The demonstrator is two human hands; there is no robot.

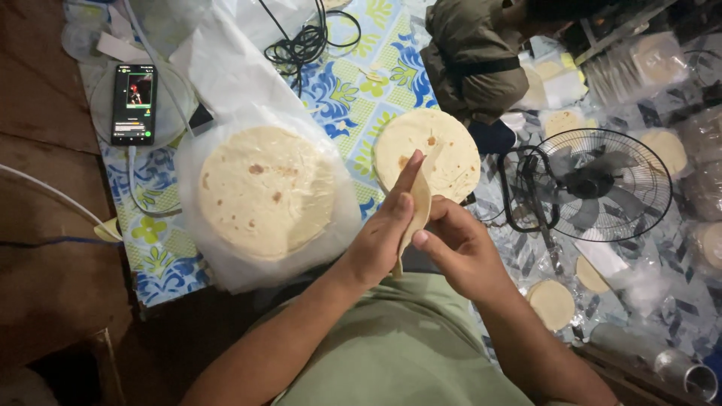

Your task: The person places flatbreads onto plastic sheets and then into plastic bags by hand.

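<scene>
Pale flatbread (418, 207) pinched by left hand (383, 237), right hand (459, 248) | beside: bagged stack (263, 188), fan (594, 184), phone (134, 104)

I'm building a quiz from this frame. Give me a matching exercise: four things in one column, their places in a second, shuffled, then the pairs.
Things:
1. folded flatbread
2. stack of flatbreads
3. phone
4. electric fan

Places:
A. lying on a clear plastic bag, left of the hands
B. on the floor at the right, grille facing up
C. pinched between the left hand and the right hand
D. on a round plate at the upper left, screen lit

Pairs: 1-C, 2-A, 3-D, 4-B
</scene>
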